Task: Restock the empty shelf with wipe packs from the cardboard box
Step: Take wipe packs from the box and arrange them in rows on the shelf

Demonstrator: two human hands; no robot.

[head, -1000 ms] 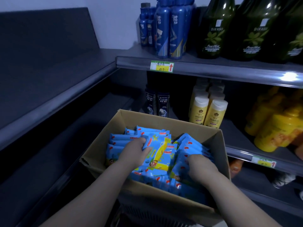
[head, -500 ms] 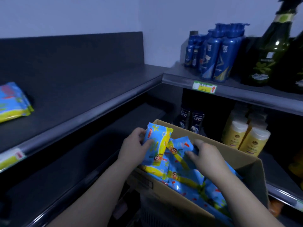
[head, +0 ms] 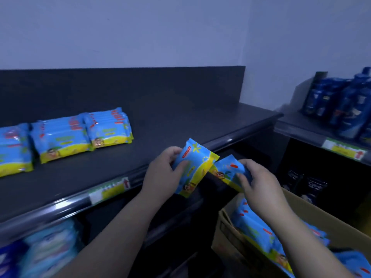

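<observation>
My left hand point(head: 160, 173) grips a blue and yellow wipe pack point(head: 193, 167), held tilted just in front of the dark shelf's front edge point(head: 180, 115). My right hand point(head: 259, 185) holds a second wipe pack point(head: 225, 170) beside it, their ends almost touching. Both packs hang above the gap between the shelf and the cardboard box point(head: 309, 205) at lower right, which holds several more packs point(head: 255, 227). Three stacks of wipe packs point(head: 62, 135) lie on the shelf's left part.
Blue bottles point(head: 345, 105) stand on the neighbouring shelf at right, above a yellow price tag point(head: 344, 150). Dark bottles point(head: 309, 185) sit on the level below. Blurred blue packs point(head: 46, 251) fill the lower shelf at left. The top shelf's right half is bare.
Both hands have lifted a pack each out of the box and up toward the top shelf. My view has swung left, bringing the stocked stacks into sight.
</observation>
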